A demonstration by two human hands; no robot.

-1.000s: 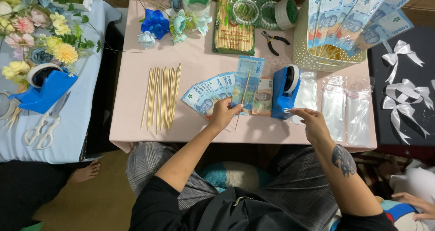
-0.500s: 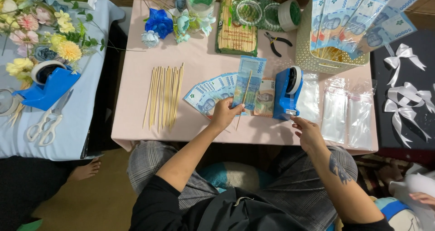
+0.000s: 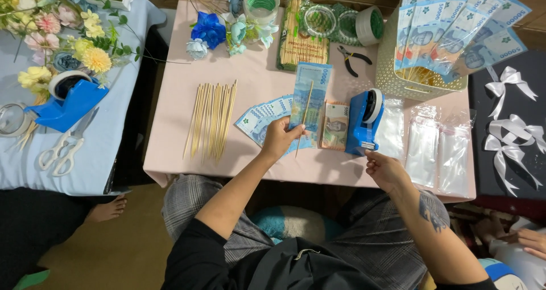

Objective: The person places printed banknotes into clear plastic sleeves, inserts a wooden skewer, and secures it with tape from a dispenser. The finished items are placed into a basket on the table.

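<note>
- Holding a blue banknote point(image 3: 310, 93) upright over the pink table point(image 3: 176, 153), the left hand point(image 3: 280, 139) pinches the note's lower edge together with a thin wooden stick point(image 3: 303, 118) laid along its length.
- Risk: the stick appears loose against the note. A slack pinch could let it slide off line or drop onto the fan of banknotes point(image 3: 263, 114) lying just beneath.
- Risk: the note is held at one end only, so it could bend or fold over at the top.
- Risk: the right hand point(image 3: 387, 169) sits at the front of the blue tape dispenser point(image 3: 364, 122), close to its cutting edge. A sharp pull could drag the dispenser toward the table edge or catch a fingertip.
- Left grip: thumb and fingers pressed together on note and stick, with no gap visible.
- Right grip: fingers curled loosely, tips at the dispenser's front. Whether they hold a piece of tape cannot be told.
- Nearby: a row of spare sticks point(image 3: 211, 119) lies to the left, a small stack of brownish notes point(image 3: 335, 125) just beside the dispenser, clear plastic sleeves point(image 3: 424, 145) to the right.
</note>
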